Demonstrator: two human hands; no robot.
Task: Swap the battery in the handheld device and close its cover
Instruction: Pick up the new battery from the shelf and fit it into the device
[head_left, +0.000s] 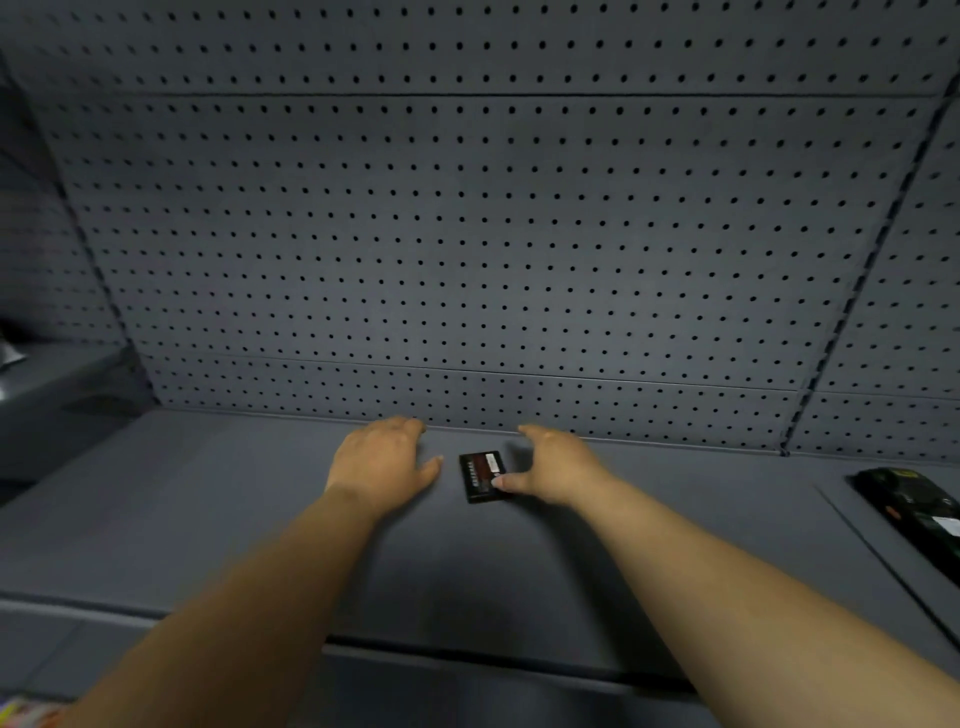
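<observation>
Grey desk (208, 519), matte, backed by grey pegboard (467, 234). Black battery (483, 476) flat on desk, label up, red and white patches showing, close to pegboard foot. Long axis roughly front-to-back, tilted a little off square.

Left hand (382, 462): palm down, fingers loosely spread, thumb pointing toward battery's left edge, a clear gap between. Holds nothing; whether resting on the desk or just above it, cannot tell.

Right hand (558, 467): grip wide open, empty. Thumb tip touching or overlapping battery's near right corner; fingers arched past far right corner, toward pegboard. Cannot tell whether fingers touch.

Key relation: battery sits between both hands, much nearer right. Lies just left of right palm, inside span of thumb and fingers. Likely pinch across the long axis, end to end; short closing motion should do.

Handheld device (914, 512): black, well apart at far right edge of desk, lying at a diagonal, partly cut off by frame. Cover state unclear.

Judgement: battery pickup in hand; fitting and cover closing not yet done.
</observation>
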